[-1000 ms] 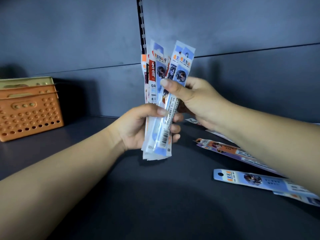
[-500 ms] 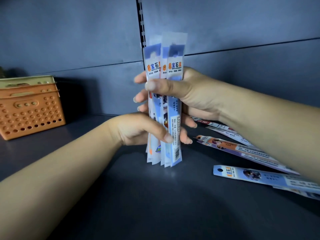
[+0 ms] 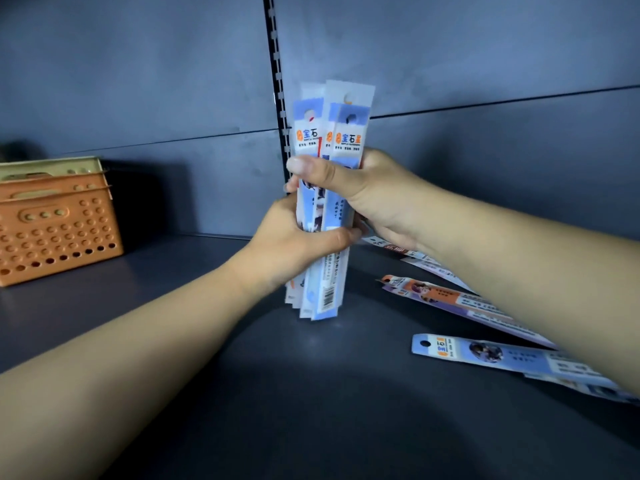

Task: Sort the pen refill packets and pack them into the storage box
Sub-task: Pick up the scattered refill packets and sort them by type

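Both hands grip one upright bundle of pen refill packets (image 3: 329, 209) over the middle of the dark shelf (image 3: 311, 410), toward its back edge. The right hand (image 3: 367, 195) wraps the bundle's upper half, thumb pressed across the front faces; the left hand (image 3: 298, 244) clasps it just below, fingers curled round the stack. The bottom ends hang just above the shelf surface (or perhaps just touch it; the view does not settle that).

The packets look light, thin and glossy, so they will likely flex and slide against one another. A firm squeeze around the middle, with the lower ends tapped level, should keep them from fanning out.

Loose packets (image 3: 485, 355) lie flat toward the shelf's right edge, partly hidden under the right forearm. The orange perforated storage box (image 3: 59, 230) stands at the left back corner, well apart from the bundle.
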### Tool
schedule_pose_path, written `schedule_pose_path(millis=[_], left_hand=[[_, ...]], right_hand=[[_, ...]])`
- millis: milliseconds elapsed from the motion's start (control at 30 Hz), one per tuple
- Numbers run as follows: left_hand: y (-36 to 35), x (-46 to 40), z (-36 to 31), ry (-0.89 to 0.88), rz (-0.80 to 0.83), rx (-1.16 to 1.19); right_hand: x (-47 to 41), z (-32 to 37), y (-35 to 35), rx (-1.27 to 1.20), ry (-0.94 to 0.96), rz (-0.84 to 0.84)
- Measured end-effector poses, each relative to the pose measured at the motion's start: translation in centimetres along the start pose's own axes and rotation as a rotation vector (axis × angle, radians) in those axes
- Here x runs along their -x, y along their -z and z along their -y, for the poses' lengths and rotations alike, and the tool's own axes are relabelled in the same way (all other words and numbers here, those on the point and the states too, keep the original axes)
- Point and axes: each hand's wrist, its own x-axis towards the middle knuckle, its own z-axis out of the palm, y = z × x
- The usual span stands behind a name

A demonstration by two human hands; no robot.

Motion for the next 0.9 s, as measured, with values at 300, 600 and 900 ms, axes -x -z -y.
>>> schedule_pose_path(millis=[300, 600, 900], left_hand=[[-1.0, -0.3, 0.3, 0.101, 0.126, 0.25], [-1.4, -0.5, -0.4, -0.028, 0.085, 0.273], [-1.4, -0.2, 0.1, 0.046, 0.043, 0.294]], right_hand=[[-0.2, 1.3, 1.4, -0.118, 0.041, 0.038], [-0.4, 2.4, 0.9, -0.154, 0.155, -0.076], [0.1, 2.3, 2.5, -0.117, -0.011, 0.15]])
